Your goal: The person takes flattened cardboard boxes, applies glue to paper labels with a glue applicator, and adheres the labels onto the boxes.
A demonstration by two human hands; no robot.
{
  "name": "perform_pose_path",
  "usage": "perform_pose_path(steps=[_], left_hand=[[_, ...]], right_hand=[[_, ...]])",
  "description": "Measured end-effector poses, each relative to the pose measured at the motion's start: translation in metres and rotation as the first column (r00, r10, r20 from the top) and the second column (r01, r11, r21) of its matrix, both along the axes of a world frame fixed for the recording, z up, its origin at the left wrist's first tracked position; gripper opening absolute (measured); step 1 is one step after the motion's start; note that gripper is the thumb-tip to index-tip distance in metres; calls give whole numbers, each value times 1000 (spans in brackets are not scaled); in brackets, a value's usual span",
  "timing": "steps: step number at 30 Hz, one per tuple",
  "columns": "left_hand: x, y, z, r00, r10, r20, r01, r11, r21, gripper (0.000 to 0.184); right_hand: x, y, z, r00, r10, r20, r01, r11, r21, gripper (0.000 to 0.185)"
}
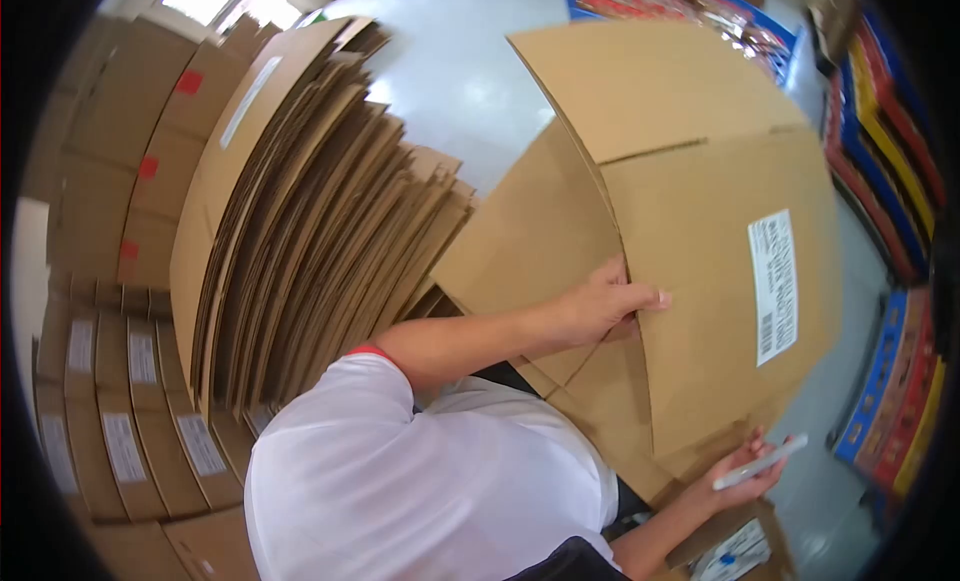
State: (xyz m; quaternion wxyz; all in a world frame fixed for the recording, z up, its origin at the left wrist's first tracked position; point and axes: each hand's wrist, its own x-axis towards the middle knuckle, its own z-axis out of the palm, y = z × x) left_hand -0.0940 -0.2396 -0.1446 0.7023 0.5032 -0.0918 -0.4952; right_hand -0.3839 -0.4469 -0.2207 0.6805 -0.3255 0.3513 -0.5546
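A large flattened cardboard box (700, 231) with a white printed label (775, 286) stands at the right. My left hand (610, 303) grips its near edge, thumb on the front face and fingers behind. Low at the right, my right hand (745, 471) holds a white marker-like stick (760, 463) close to the lower edge of that cardboard. Another cardboard sheet (540, 221) lies behind and below the held one. To the left leans a thick row of flattened boxes (330, 211) on edge.
Stacked closed cartons (120, 161) line the far left, with labelled cartons (125, 446) below them. Colourful stacked trays (880, 131) stand at the far right, and a blue-edged bin (690, 6) at the back. An open carton (740, 551) sits at the bottom right.
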Motion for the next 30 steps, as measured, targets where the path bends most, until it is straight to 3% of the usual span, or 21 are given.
perform_pose_path(steps=[1,3,7,11,13,16,21,24,26,27,28,30], left_hand=[[5,3,17,999,35,13,-35,999,-3,34],[18,17,57,883,250,397,-245,967,-66,33],[60,65,100,540,582,608,-567,786,-248,22],[87,107,132,212,856,471,-678,476,-559,26],[102,139,141,30,913,408,-712,306,-632,29],[117,189,149,-108,954,279,-714,121,-689,27],[110,214,149,-58,978,199,-668,110,-736,42],[105,221,146,-115,965,238,-672,101,-734,52],[93,222,146,429,893,135,-604,395,-692,44],[89,221,144,432,892,132,-606,395,-690,44],[86,217,141,530,747,401,-487,655,-577,43],[88,193,141,592,520,616,-342,854,-392,42]], right_hand=[[5,0,1,999,35,13,-35,999,-3,51],[11,6,3,998,60,-30,-58,996,73,50],[32,15,0,997,75,-17,-73,994,83,50],[40,18,-2,986,167,6,-167,984,66,49],[49,23,5,976,215,-25,-212,973,88,50],[55,28,6,965,259,-44,-257,965,57,50],[67,33,13,962,259,-90,-252,964,81,51],[76,39,24,958,251,-136,-240,967,91,51],[77,41,23,956,244,-162,-232,969,88,50],[75,39,19,957,258,-136,-247,965,94,49],[75,38,16,957,268,-109,-258,961,100,47],[77,38,15,959,261,-110,-251,963,100,47]])
